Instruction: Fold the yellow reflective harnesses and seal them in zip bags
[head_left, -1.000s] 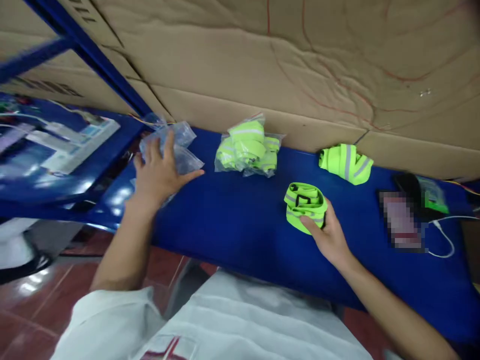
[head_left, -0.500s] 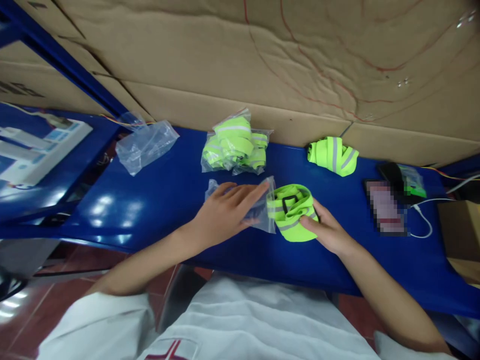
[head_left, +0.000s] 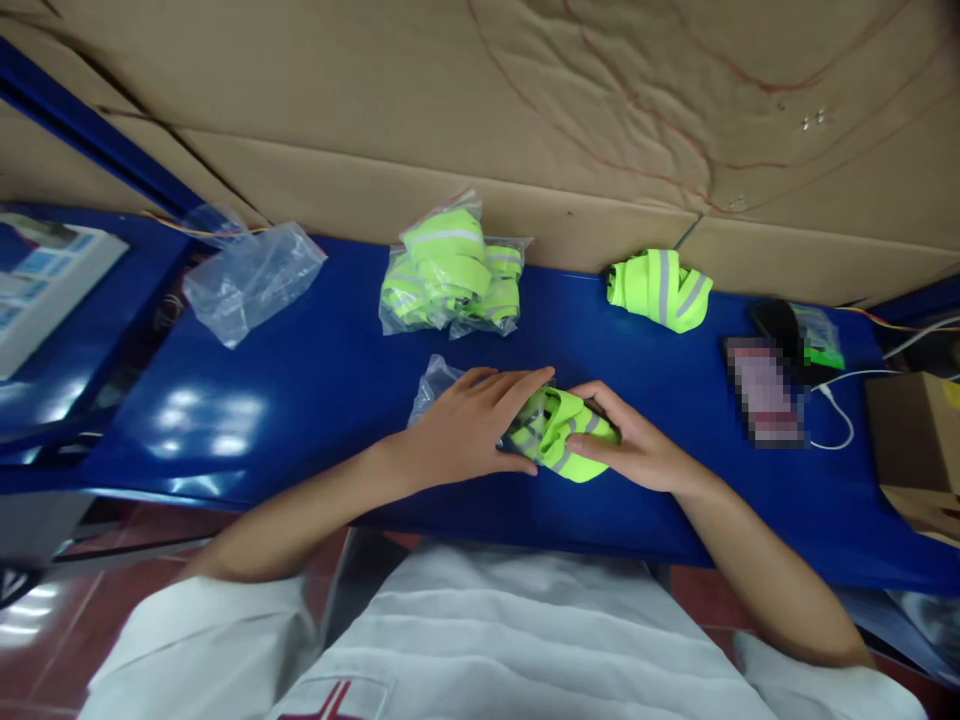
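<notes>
Left hand (head_left: 457, 430) grips bag (head_left: 433, 388), right hand (head_left: 637, 448) grasps strap (head_left: 581, 458) partly inside it, mid-frame, below bagged straps (head_left: 451, 268) at upper centre.

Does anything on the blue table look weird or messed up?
Nothing looks spilled. Two oddities: toward the back, one neon-yellow fabric roll with grey stripes lies unbagged, unlike the pile of neon rolls in clear plastic bags; and the dark rectangular phone appears covered in blocky squares, hiding its screen.
</notes>
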